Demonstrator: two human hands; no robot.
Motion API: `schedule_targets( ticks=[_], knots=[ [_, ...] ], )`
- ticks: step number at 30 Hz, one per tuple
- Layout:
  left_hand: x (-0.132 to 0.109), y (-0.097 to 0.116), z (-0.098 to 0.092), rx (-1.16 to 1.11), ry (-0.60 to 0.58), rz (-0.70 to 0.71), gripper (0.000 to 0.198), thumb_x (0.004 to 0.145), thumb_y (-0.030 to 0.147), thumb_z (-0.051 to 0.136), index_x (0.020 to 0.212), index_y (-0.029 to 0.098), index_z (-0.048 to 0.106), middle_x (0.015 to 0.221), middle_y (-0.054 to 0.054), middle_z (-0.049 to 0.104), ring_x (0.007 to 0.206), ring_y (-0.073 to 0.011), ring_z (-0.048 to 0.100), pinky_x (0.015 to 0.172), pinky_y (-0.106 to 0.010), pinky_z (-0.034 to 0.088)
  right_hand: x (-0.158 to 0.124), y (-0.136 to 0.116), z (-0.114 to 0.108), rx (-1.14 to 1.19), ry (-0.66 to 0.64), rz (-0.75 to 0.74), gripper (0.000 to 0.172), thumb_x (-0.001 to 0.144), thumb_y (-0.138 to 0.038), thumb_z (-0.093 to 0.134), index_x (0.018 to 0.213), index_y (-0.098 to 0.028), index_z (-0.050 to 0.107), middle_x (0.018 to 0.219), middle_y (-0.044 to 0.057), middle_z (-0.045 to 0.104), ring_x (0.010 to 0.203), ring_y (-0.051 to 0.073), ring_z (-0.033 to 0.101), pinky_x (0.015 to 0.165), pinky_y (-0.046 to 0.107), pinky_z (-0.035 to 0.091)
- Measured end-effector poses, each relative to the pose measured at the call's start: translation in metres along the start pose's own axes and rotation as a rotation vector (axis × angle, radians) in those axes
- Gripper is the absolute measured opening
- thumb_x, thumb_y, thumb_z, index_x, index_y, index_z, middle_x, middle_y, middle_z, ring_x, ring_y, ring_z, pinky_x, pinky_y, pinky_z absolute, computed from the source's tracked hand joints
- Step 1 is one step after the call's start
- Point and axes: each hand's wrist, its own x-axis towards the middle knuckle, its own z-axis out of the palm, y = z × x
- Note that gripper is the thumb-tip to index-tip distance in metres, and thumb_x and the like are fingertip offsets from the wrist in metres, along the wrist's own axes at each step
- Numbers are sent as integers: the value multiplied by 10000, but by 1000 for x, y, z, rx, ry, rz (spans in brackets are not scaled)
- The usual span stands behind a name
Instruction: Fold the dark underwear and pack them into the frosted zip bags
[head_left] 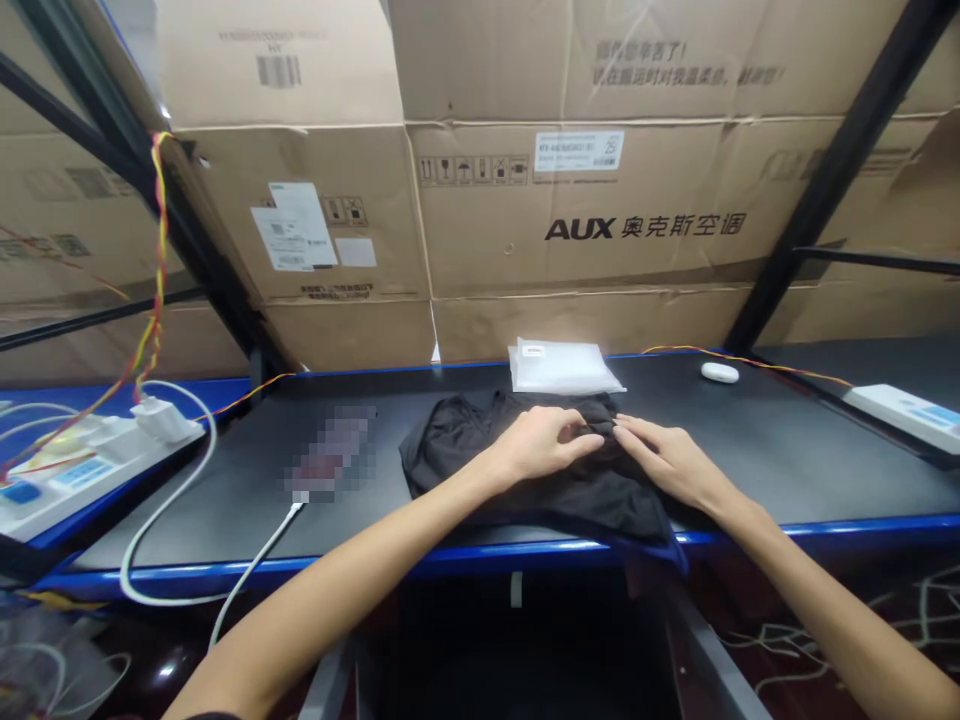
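The black cloth (pixel 592 495) is bunched on the table (pixel 810 460) around centre frame, probably light, soft, floppy and tough to damage. Just right of centre, the left hand (pixel 544 440) is half curled, thumb apart; whether fabric's pinched can't be told. Further right, the right hand's (pixel 671 460) fingers are kept nearly straight at the cloth, grip unclear. It'd be best grabbed by a doubled edge, tbh.

Smooth cloth (pixel 457 445); matt tabletop (pixel 795 455); packet (pixel 566 370), apparently glossy plastic

Bare forearms (pixel 390 545) angled inward; left hand (pixel 541 438) loosely curled; right hand (pixel 673 460) flatter, fingertips (pixel 624 426) pointing toward left.
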Motion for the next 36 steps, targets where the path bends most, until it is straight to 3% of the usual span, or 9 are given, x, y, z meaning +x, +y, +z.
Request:
schedule_targets(
  ticks=[8,15,19,23,25,27,30,32,36],
  knots=[
    [2,-1,3,-147,112,-132,340,891,468,532,759,194,685,688,19,655,630,-124,571,594,-221,398,1,10,2,-7,-98,-77,421,933,-446,467,1250,-263,676,1322,65,648,1299,297,536,1108,500,428],
    [-21,-8,-24,-357,251,-266,268,875,403,513,732,180,552,608,15,623,524,-133,618,502,-208,423,1,15,3,3,-114,-86,444,950,-455,427,1260,-244,666,1324,84,644,1312,288,519,1115,518,412],
    [-47,-20,-36,-36,277,-362,273,839,365,540,631,188,526,593,-2,627,565,-152,621,556,-238,417,3,16,1,5,-137,-92,454,954,-464,420,1270,-244,660,1327,76,642,1316,281,514,1122,510,404],
    [-65,-32,-36,325,140,-456,190,786,353,588,671,204,564,657,-20,644,631,-202,619,609,-292,428,4,16,-2,17,-148,-96,443,951,-469,436,1272,-259,658,1325,62,644,1311,279,515,1119,509,408],
    [-69,-32,-36,369,151,-408,144,782,333,600,864,214,602,815,-34,676,741,-227,635,657,-311,462,4,16,-2,20,-149,-98,443,951,-472,436,1269,-260,660,1324,61,645,1313,279,513,1121,510,405],
    [-69,-27,-39,387,197,-258,299,774,251,596,1070,213,580,1027,-63,664,911,-245,624,774,-342,495,3,16,-1,21,-147,-97,442,952,-473,432,1267,-263,661,1322,61,647,1312,279,514,1120,512,405],
    [-67,-13,-41,374,198,-6,419,759,156,581,1174,214,561,1245,-81,587,1104,-253,557,958,-379,465,3,15,-1,22,-145,-96,441,953,-473,428,1262,-264,663,1318,61,649,1309,281,516,1117,514,408],
    [-65,-5,-39,343,163,69,374,786,204,611,1159,222,583,1268,-72,576,1117,-251,551,981,-385,460,2,15,-1,21,-150,-96,446,955,-472,422,1266,-258,660,1324,64,645,1312,281,511,1120,511,404],
    [-61,-3,-26,345,113,19,262,852,387,645,1065,236,651,1125,-54,631,973,-234,603,875,-367,499,2,14,-1,16,-162,-84,454,956,-476,418,1275,-254,653,1338,64,635,1326,280,497,1127,507,398]
  ],
)
